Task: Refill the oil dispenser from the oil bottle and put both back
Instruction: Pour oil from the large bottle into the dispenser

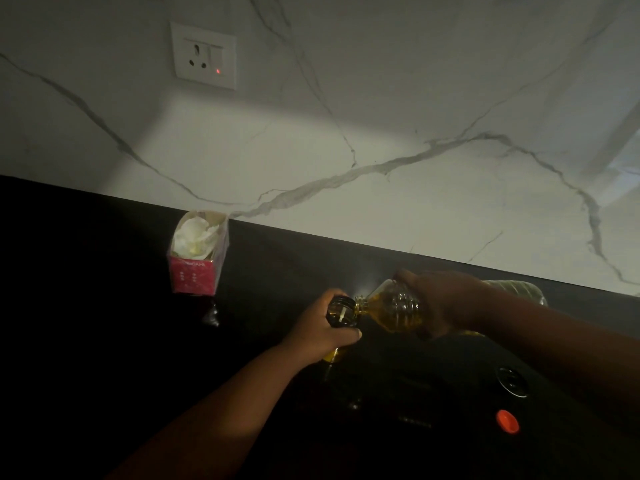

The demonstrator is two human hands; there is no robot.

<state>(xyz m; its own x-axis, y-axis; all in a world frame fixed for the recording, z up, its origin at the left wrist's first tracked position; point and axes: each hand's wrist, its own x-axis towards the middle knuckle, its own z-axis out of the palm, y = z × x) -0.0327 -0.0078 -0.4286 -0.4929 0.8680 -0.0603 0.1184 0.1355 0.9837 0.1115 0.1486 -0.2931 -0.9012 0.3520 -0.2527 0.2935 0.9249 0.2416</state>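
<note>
A home kitchen: dark countertop (104,306), marble backsplash (415,98), wall socket (204,55).

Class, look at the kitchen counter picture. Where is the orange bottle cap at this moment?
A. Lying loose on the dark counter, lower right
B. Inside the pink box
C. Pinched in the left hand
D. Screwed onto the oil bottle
A: the orange cap lies on the dark counter, while the oil bottle is uncapped and tipped toward the dispenser.

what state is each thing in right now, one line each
oil bottle: uncapped, tipped on its side, mouth at the dispenser's opening
oil dispenser: open
left hand: grips the dispenser
right hand: grips the bottle
orange cap: off, lying on the counter
wall socket: red light on
pink box: open
</note>
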